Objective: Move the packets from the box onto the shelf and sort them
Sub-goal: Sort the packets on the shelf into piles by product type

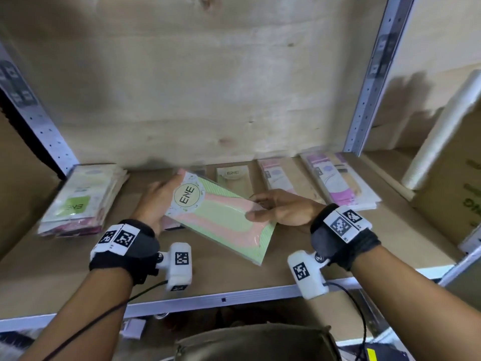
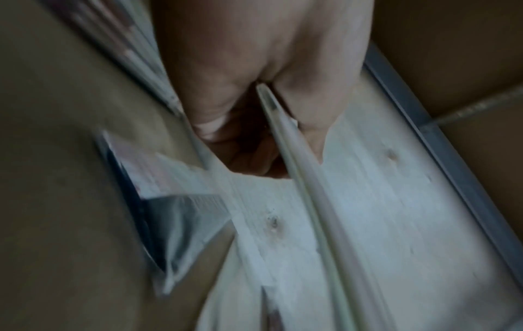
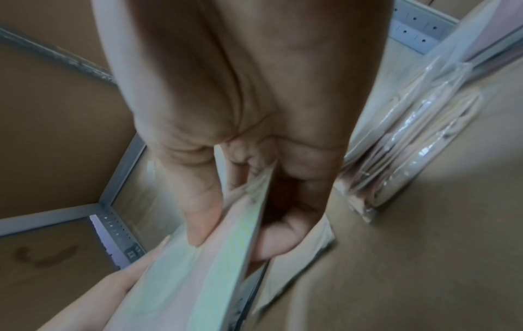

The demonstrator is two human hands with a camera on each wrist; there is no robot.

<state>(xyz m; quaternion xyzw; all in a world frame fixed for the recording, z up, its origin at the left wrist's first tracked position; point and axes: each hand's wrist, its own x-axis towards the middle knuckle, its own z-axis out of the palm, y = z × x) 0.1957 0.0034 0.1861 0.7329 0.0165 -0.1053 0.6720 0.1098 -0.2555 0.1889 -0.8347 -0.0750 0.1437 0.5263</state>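
A flat green-and-pink packet marked ENE hangs tilted just above the shelf board, held between both hands. My left hand grips its left edge; the wrist view shows the packet's thin edge running between thumb and fingers. My right hand pinches its right side, thumb on top and fingers beneath the packet. A stack of green ENE packets lies at the shelf's left. Pink and purple packets and one more ENE packet lie along the back.
Grey perforated uprights frame the bay, with a plywood back wall. A cardboard box and a white roll stand at the right. The shelf's white front rail runs below my wrists.
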